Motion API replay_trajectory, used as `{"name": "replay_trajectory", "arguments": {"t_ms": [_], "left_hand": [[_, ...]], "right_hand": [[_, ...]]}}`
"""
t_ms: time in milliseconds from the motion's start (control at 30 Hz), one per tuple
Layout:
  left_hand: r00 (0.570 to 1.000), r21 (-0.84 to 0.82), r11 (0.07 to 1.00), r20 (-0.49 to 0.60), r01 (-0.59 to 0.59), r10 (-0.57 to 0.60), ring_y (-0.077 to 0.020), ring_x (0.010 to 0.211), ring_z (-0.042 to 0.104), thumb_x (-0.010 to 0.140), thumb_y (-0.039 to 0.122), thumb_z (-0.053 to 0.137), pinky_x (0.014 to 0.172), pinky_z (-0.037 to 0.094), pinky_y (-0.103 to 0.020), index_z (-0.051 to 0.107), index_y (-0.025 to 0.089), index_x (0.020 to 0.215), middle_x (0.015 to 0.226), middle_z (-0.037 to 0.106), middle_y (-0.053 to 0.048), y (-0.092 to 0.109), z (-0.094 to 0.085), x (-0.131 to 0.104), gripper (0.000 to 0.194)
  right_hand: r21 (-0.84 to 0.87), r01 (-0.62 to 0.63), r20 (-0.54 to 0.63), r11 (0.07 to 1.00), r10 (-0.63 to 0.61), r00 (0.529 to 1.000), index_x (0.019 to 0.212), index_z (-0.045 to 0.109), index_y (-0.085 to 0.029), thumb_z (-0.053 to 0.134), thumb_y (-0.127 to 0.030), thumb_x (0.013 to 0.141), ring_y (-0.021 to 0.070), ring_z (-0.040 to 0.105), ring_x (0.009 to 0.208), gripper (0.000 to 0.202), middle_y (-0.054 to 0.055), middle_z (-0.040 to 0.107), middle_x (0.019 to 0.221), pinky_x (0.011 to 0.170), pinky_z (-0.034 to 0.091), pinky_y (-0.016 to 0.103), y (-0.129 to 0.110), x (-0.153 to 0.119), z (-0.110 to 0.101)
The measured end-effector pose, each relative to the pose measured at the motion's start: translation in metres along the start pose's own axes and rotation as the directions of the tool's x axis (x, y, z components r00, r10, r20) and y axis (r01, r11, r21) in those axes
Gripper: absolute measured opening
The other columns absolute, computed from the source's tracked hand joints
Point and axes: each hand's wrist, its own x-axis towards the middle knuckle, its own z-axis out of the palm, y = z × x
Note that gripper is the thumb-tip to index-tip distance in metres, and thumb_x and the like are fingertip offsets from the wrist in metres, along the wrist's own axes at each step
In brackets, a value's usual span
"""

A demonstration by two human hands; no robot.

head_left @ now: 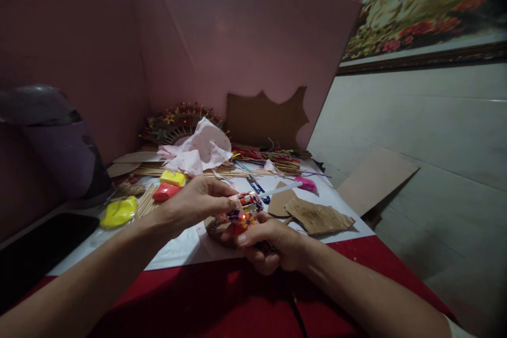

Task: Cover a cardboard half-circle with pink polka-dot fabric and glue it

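A flower-patterned hot glue gun (246, 218) with a small red light is held over the near part of the table. A translucent glue stick (279, 189) juts from it toward the right. My right hand (279, 243) is closed around its lower part. From the left, my left hand (196, 202) pinches the body near the top, its thumb and fingers pressed together. The nozzle is hidden by my hands. Partly behind them lies a round brown piece (214, 228). A blue cutter (259, 187) rests just beyond the gun.
Yellow clay packs (119, 212), a red pack (166, 191) and thin sticks (147, 200) lie left. Crumpled pink-white cloth (200, 145) sits behind. Cardboard pieces (319, 215) and a pink pack (307, 185) lie right. A dark flat device (47, 237) and purple bin (67, 153) stand left.
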Motion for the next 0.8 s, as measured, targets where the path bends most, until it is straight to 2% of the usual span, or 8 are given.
{"name": "replay_trajectory", "arguments": {"t_ms": [100, 167, 367, 533, 700, 800], "left_hand": [[1.0, -0.016, 1.0, 0.025, -0.003, 0.004, -0.0141, 0.064, 0.055, 0.072, 0.025, 0.064, 0.06, 0.039, -0.025, 0.074, 0.015, 0.095, 0.076, 0.071, -0.005, -0.0015, -0.0018, 0.0004, 0.027], [1.0, -0.022, 1.0, 0.026, 0.003, -0.003, -0.0142, 0.066, 0.056, 0.072, 0.025, 0.065, 0.061, 0.04, -0.026, 0.074, 0.015, 0.095, 0.077, 0.071, -0.005, -0.0012, -0.0022, 0.0004, 0.027], [1.0, 0.009, 1.0, 0.002, -0.011, 0.011, -0.0118, 0.058, 0.051, 0.073, 0.03, 0.065, 0.053, 0.035, -0.023, 0.074, 0.011, 0.084, 0.069, 0.068, -0.004, 0.001, -0.0002, -0.0002, 0.024], [0.997, -0.017, 0.999, 0.062, -0.037, 0.038, -0.0109, 0.062, 0.051, 0.072, 0.027, 0.065, 0.055, 0.035, -0.022, 0.074, 0.014, 0.09, 0.074, 0.069, -0.003, 0.0007, -0.0019, 0.0012, 0.023], [1.0, -0.01, 1.0, 0.016, -0.01, 0.011, -0.01, 0.057, 0.049, 0.074, 0.029, 0.065, 0.053, 0.035, -0.022, 0.074, 0.011, 0.084, 0.066, 0.067, -0.002, -0.0019, -0.0032, 0.0017, 0.021], [0.999, -0.017, 1.0, 0.038, -0.013, 0.013, -0.0108, 0.058, 0.051, 0.075, 0.027, 0.064, 0.055, 0.037, -0.023, 0.074, 0.012, 0.088, 0.067, 0.067, -0.002, -0.0029, -0.0044, 0.0018, 0.022]], "right_hand": [[0.001, 0.002, -0.004, 1.0, -0.002, 1.0, 0.082, 0.06, -0.015, 0.067, -0.024, 0.067, 0.0021, 0.024, 0.026, 0.019, -0.009, 0.045, 0.039, 0.027, 0.016, 0.013, -0.0008, -0.0005, 0.0005], [-0.003, 0.012, -0.014, 1.0, -0.012, 1.0, 0.085, 0.06, -0.015, 0.067, -0.023, 0.067, 0.0023, 0.023, 0.026, 0.021, -0.009, 0.045, 0.038, 0.027, 0.017, 0.013, -0.0008, -0.0009, 0.0013], [0.007, 0.013, -0.009, 1.0, -0.013, 1.0, 0.091, 0.06, -0.015, 0.066, -0.022, 0.067, 0.0019, 0.023, 0.026, 0.026, -0.009, 0.046, 0.039, 0.028, 0.017, 0.013, 0.0007, 0.0002, -0.0006], [0.011, -0.014, 0.02, 1.0, 0.014, 1.0, 0.088, 0.06, -0.016, 0.068, -0.024, 0.067, 0.002, 0.023, 0.026, 0.024, -0.009, 0.046, 0.04, 0.027, 0.017, 0.012, 0.0004, 0.0003, -0.0029], [0.006, 0.007, 0.001, 1.0, -0.007, 1.0, 0.089, 0.06, -0.016, 0.067, -0.023, 0.067, 0.002, 0.022, 0.026, 0.024, -0.009, 0.046, 0.039, 0.027, 0.018, 0.012, 0.0004, -0.0002, -0.0013], [0.001, -0.009, 0.007, 1.0, 0.009, 1.0, 0.086, 0.06, -0.016, 0.067, -0.024, 0.067, 0.0024, 0.024, 0.026, 0.022, -0.009, 0.046, 0.039, 0.027, 0.017, 0.012, -0.0007, -0.0012, -0.0006]]}}
